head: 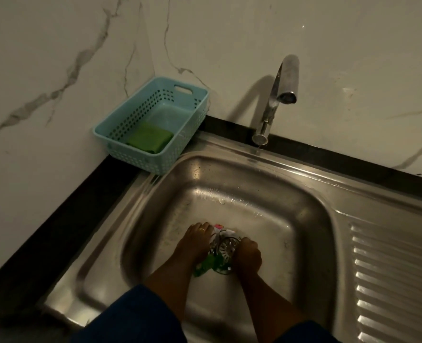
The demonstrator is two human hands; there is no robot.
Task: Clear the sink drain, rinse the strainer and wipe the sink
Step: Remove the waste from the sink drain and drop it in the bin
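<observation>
Reaching down from the near edge, both forearms stretched into the steel sink (pixel 229 174), dark blue sleeves pushed up above the wrists. The left hand (pixel 195 241) lay palm-down on the basin floor, fingers together and curved over the scraps, a ring showing on one finger; whether it actually pinched anything could not be told. The right hand (pixel 247 253) was curled into a loose fist, knuckles up, pressed against the right side of the metal strainer (pixel 226 247), and it seemed to grip the rim, though the fingertips were hidden. The strainer sat at the drain between the two hands, touching both. White and pink bits of debris (pixel 218 229) lay just beyond it, and green scraps (pixel 205 264) just in front. A tap (pixel 276 95) stood at the back rim. A pale blue basket (pixel 121 125) on the left corner held a green cloth (pixel 149 141).
</observation>
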